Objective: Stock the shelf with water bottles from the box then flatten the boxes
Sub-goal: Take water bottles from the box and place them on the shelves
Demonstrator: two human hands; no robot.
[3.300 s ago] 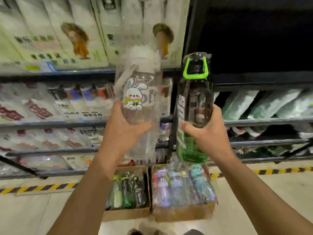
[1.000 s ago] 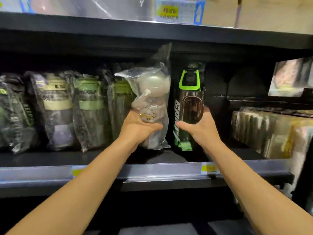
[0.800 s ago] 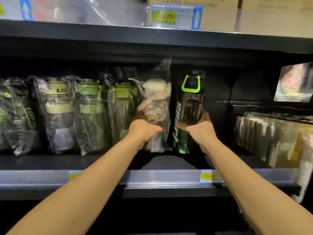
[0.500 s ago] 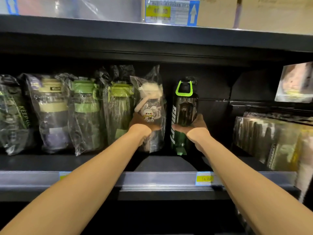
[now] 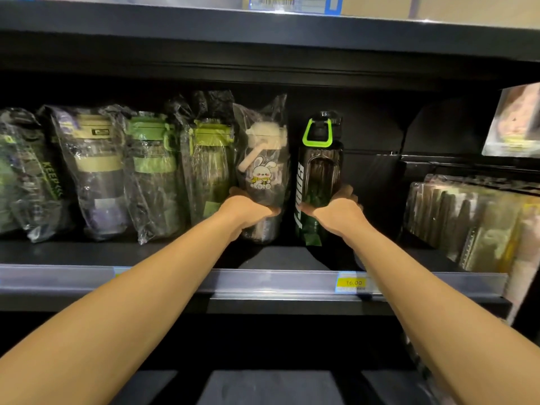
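Note:
My left hand (image 5: 247, 210) grips a clear rabbit-print bottle (image 5: 263, 171) wrapped in plastic, with a cream lid. It stands deep on the black shelf (image 5: 277, 258), right beside a row of bagged green-lidded bottles (image 5: 152, 173). My right hand (image 5: 339, 210) grips a dark green bottle (image 5: 320, 176) with a bright green loop handle, upright just right of the rabbit bottle. Both bottle bases sit at or very near the shelf board; contact is hard to tell. The boxes are out of view.
Flat plastic-wrapped packs (image 5: 473, 220) stand at the shelf's right end. A clear price rail with a yellow tag (image 5: 353, 283) runs along the front edge. The shelf above (image 5: 263, 27) hangs low over the bottles. A dark gap lies right of the green bottle.
Both hands have pushed the two bottles deeper into the shelf and lower, in line with the row of bagged bottles. Earlier I lifted them up from the boxes on the floor.

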